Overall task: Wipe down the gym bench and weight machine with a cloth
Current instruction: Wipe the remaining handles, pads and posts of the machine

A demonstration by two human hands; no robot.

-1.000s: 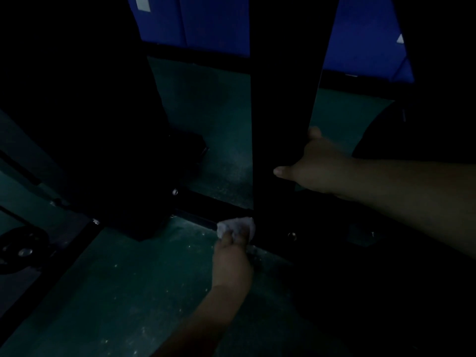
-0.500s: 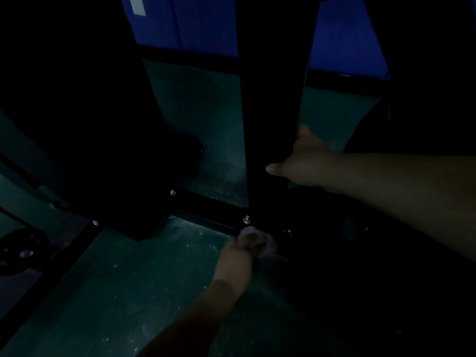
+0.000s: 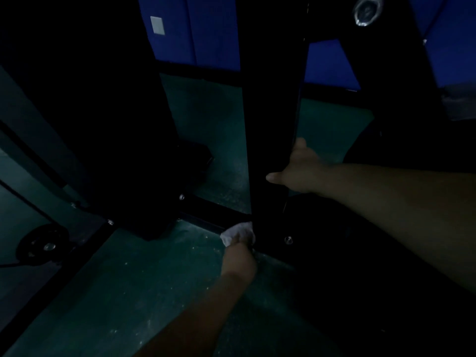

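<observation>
Dim scene, so detail is limited. Landmark: the black upright post (image 3: 270, 140) of the weight machine, standing on the green floor (image 3: 123, 287). The left hand (image 3: 239, 253) reaches in from below and presses a bunched white cloth (image 3: 238, 231) against the machine's frame right at the foot of the post, on its left side, where a low black base rail (image 3: 213, 213) meets it; fingers look curled round the cloth, holding it, though they're mostly hidden behind the wad. The right hand (image 3: 296, 168) comes in from the right and clasps the post partway up, well above the cloth: thumb across the near face, one finger showing behind the far edge, other fingers out of sight behind the post, so a grip wrapped on the post. A shiny bolt (image 3: 288, 239) sits just right of the post's foot, near the cloth; another bolt (image 3: 181, 196) lies on the rail left of the post. Far left of the post, a dark round weight plate (image 3: 42, 244) rests low by the frame. Behind the post, a blue wall (image 3: 206, 32) with a small pale square (image 3: 157, 25). Up & right of the post, a round metal fitting (image 3: 365, 10) on a slanted black beam.
</observation>
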